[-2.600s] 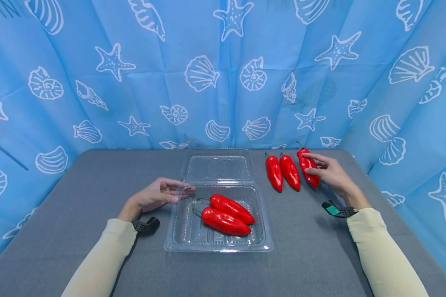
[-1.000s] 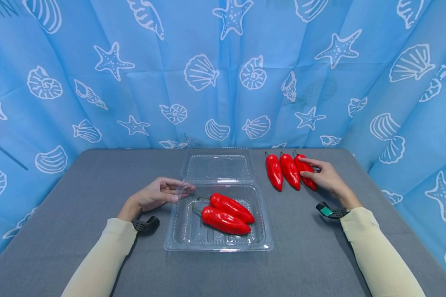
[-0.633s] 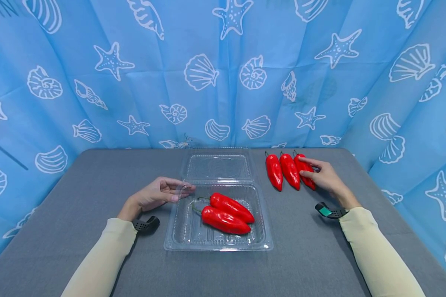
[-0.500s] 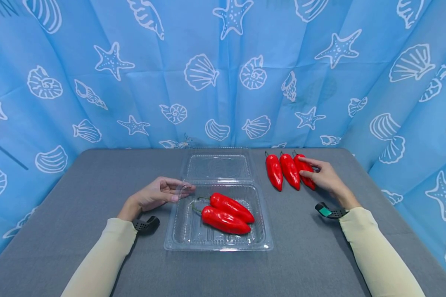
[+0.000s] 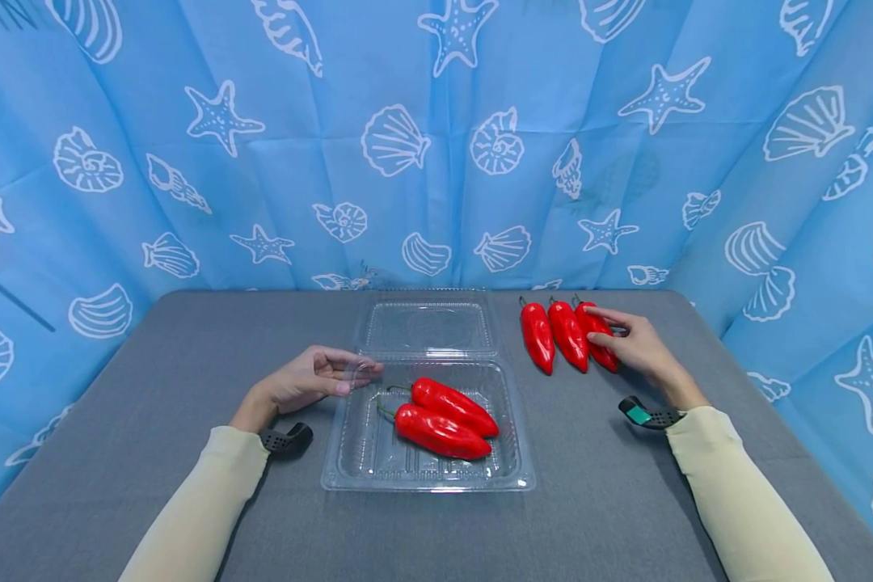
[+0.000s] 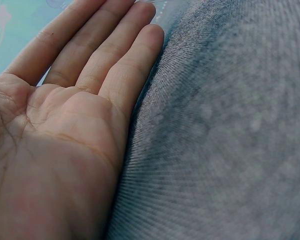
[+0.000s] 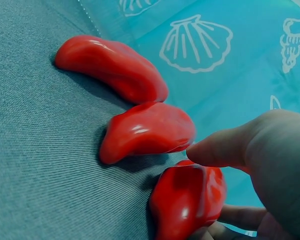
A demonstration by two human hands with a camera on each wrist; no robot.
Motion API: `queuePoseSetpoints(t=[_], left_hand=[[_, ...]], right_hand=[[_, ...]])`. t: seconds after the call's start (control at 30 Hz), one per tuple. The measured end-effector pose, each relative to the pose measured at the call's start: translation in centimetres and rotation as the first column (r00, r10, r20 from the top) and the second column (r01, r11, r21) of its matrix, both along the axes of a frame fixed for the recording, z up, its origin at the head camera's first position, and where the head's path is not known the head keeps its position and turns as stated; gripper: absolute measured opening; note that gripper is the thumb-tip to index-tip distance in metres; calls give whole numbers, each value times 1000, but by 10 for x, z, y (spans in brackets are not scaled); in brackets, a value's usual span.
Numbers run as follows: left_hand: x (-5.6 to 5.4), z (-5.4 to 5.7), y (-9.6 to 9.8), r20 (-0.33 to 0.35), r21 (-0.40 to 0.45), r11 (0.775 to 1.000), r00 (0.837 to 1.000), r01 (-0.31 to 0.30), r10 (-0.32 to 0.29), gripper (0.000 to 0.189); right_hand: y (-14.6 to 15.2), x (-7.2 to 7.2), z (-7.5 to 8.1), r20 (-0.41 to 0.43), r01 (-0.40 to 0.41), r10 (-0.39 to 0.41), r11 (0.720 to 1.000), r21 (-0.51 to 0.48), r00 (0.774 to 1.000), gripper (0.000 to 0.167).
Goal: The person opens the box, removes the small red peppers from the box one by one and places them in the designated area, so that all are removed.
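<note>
In the head view a clear plastic clamshell container (image 5: 520,453) stands with its lid (image 5: 428,327) folded back. Two red peppers (image 5: 444,432) lie side by side in its base. My left hand (image 5: 313,381) is at the container's upper left corner, fingers extended along the rim; the left wrist view shows its palm (image 6: 60,145) with nothing in it. To the right, a row of three red peppers lies on the table. My right hand (image 5: 636,343) has its thumb and fingers around the rightmost pepper (image 7: 185,195), partly hiding it. The middle pepper (image 7: 150,130) is close to the thumb.
The leftmost pepper (image 5: 537,338) of the row lies right of the lid. A grey cloth covers the table (image 5: 589,501), and a blue curtain (image 5: 298,178) with white shells and starfish hangs behind its far edge.
My right hand has shifted the rightmost pepper left, closer to the other two, and has stayed there since about a second ago. The left hand and the container have not moved.
</note>
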State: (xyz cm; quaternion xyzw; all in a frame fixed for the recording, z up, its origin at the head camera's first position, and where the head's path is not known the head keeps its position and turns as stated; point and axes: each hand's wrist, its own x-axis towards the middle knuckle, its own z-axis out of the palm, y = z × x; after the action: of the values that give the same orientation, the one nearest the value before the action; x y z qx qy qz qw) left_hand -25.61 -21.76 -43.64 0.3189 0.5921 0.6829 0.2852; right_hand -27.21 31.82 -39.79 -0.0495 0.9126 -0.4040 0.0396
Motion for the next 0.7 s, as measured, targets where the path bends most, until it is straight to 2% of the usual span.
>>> queuePoseSetpoints(t=[0.3,0.7], left_hand=[[-1,0,0,-15,2,1000,1000,6,-6,47],[0,0,0,-18,4,1000,1000,14,-14,47]], right_hand=[[1,3,10,-3,10,-10,1000,6,1000,61],[-8,10,28,-60,7,-6,1000,13,998,62]])
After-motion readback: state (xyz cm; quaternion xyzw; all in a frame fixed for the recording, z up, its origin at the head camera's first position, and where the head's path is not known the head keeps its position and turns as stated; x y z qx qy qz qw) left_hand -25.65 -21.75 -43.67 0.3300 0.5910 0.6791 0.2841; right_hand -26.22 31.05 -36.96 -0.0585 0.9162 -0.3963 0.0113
